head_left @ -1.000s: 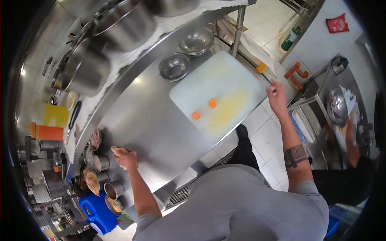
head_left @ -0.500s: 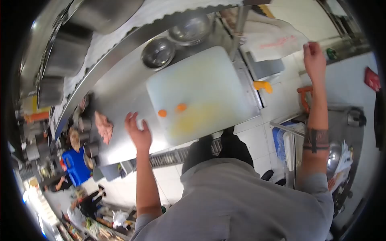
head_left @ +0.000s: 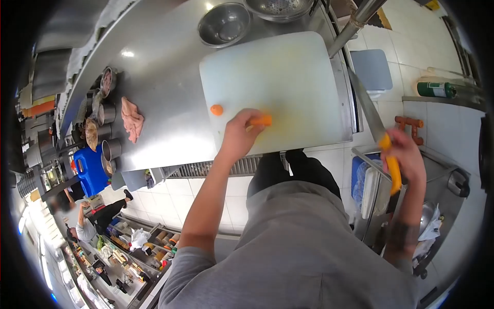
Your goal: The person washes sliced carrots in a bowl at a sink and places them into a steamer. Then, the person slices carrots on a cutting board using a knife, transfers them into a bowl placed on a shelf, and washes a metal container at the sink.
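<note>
My left hand (head_left: 239, 135) is closed on a short orange piece of carrot (head_left: 263, 120) over the lower part of the white cutting board (head_left: 278, 56). A second carrot piece (head_left: 216, 110) lies near the board's left edge. My right hand (head_left: 408, 154), a little blurred, is off the board to the right. It grips the yellow handle of a knife (head_left: 368, 105), whose long blade points up and away toward the steel post. Some of the right fingers are hidden behind the handle. Yellowish stains mark the board.
Two metal bowls (head_left: 224, 26) stand beyond the board. Raw meat (head_left: 132, 119) lies on the steel counter (head_left: 170, 92) at left, near several metal pots and a blue jug (head_left: 90, 171). A steel post (head_left: 355, 26) rises at the board's far right corner. Another person (head_left: 95, 221) is at lower left.
My left hand has moved right from the bare counter and taken hold of a carrot piece. My right hand has left the white cloth, come down and picked up the yellow-handled knife.
</note>
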Motion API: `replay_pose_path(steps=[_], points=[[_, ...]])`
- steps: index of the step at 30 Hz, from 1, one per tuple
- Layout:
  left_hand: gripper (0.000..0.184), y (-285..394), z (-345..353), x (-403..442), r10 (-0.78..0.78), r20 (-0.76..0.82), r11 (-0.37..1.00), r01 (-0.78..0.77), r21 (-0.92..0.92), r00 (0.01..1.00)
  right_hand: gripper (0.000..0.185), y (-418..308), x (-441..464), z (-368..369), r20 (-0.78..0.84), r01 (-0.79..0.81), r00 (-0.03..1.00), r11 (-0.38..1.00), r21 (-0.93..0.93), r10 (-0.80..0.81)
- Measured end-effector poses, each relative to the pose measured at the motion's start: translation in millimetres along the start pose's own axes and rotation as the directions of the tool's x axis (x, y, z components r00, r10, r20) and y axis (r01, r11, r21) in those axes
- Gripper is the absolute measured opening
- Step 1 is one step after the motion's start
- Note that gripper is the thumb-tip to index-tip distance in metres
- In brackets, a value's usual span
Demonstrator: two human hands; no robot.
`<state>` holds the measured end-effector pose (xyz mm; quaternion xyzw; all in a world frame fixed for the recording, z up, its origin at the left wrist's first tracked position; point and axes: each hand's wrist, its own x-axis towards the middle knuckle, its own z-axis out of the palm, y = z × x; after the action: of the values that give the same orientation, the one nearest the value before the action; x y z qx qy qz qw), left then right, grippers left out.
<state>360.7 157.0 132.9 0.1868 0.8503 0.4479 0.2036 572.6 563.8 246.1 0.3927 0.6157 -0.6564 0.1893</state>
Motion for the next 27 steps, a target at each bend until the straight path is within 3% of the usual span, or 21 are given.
replay_pose_path(steps=[2, 3, 4, 6, 7, 8, 9, 11, 13, 16, 22, 27], points=[[0.030, -5.0, 4.7, -6.4, 0.021, 0.056, 0.999, -0.019, -0.038, 0.998, 0.028, 22.8, -38.9, 7.9, 0.003, -0.008, 1.000, 1.000, -0.017, 0.008], [0.026, -4.1, 4.7, -5.2, 0.245, -0.003, 0.958, -0.242, 0.157, 0.969, 0.026, 32.8, -51.3, 22.5, -0.060, 0.014, 0.998, 0.989, -0.149, -0.023], [0.022, -3.6, 4.7, -5.2, 0.467, -0.009, 0.828, -0.434, 0.355, 0.884, 0.025, 41.3, -55.5, 34.6, -0.120, 0.028, 0.991, 0.961, -0.274, -0.063], [0.021, -1.7, 10.9, -10.4, 0.398, -0.018, 0.866, -0.369, 0.338, 0.917, 0.023, 86.8, -33.2, 59.3, -0.077, 0.209, 0.959, 0.861, -0.464, -0.274], [0.020, -0.2, 17.0, -14.1, 0.327, -0.039, 0.899, -0.298, 0.320, 0.944, 0.022, 85.7, -20.2, 83.4, -0.047, 0.302, 0.911, 0.742, -0.598, -0.409], [0.020, -0.2, 25.6, -17.6, 0.322, -0.032, 0.899, -0.295, 0.324, 0.946, 0.019, 57.0, -14.4, 110.3, -0.062, 0.077, 0.987, 0.786, -0.613, -0.145], [0.021, -1.7, 35.8, -21.4, 0.337, -0.113, 0.911, -0.293, 0.291, 0.935, 0.016, 76.4, 6.3, 126.3, 0.045, 0.326, 0.908, 0.636, -0.699, -0.416], [0.021, -8.5, 48.6, -25.6, 0.347, -0.178, 0.918, -0.295, 0.266, 0.921, 0.018, 73.7, 35.3, 165.2, 0.136, 0.413, 0.863, 0.524, -0.745, -0.487], [0.021, -16.7, 57.3, -23.9, 0.441, -0.259, 0.875, -0.346, 0.339, 0.860, 0.022, 50.5, 46.3, 196.1, 0.145, 0.331, 0.912, 0.479, -0.813, -0.385], [0.022, -22.1, 64.5, -19.5, 0.529, -0.275, 0.819, -0.398, 0.413, 0.803, 0.023, 24.7, 50.7, 206.6, 0.252, 0.387, 0.910, 0.452, -0.804, -0.330], [0.030, -27.9, 66.1, -21.5, 0.545, -0.268, 0.802, -0.402, 0.441, 0.794, 0.017, 6.5, -9.4, 185.4, 0.314, 0.386, 0.921, 0.431, -0.816, -0.230], [0.029, -34.3, 67.8, -21.2, 0.546, -0.275, 0.806, -0.407, 0.430, 0.791, 0.017, 13.9, -24.1, 174.3, 0.309, 0.386, 0.915, 0.335, -0.860, -0.261]])
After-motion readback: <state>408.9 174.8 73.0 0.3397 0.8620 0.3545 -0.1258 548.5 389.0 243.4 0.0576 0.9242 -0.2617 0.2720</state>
